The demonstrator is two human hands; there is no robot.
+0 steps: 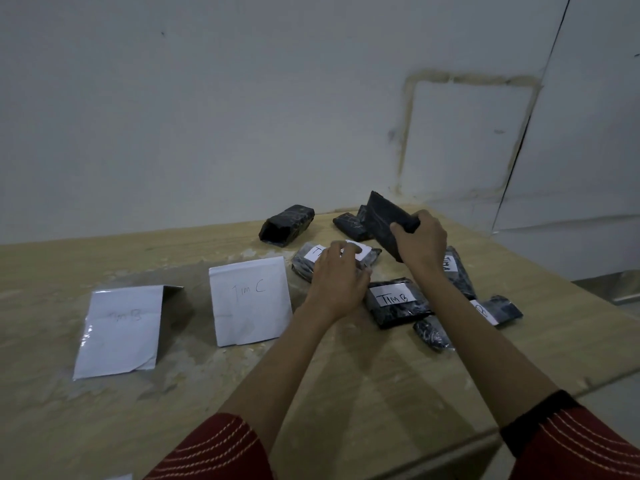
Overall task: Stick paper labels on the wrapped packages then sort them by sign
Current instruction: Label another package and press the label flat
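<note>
Pale wall (pixel 207 116) rises behind the tan counter (pixel 104 427) before us. At our nine o'clock stands the folded Tim B sign (pixel 119 330), and at its three o'clock the Tim C sign (pixel 251 299). At twelve o'clock of that sign an unlabelled package (pixel 287 225) lies alone near the wall. Our left hand (pixel 341 275) rests on a labelled package (pixel 303 265), fingers bent onto its white label (pixel 362 252); whether that grip pinches or only presses we cannot tell. At its four o'clock lies the TIM B package (pixel 394 301). Our right hand (pixel 420 242) has its grip clamped on a lifted package (pixel 384 216), tilted above the counter, with other packages (pixel 498 310) at its five o'clock.
</note>
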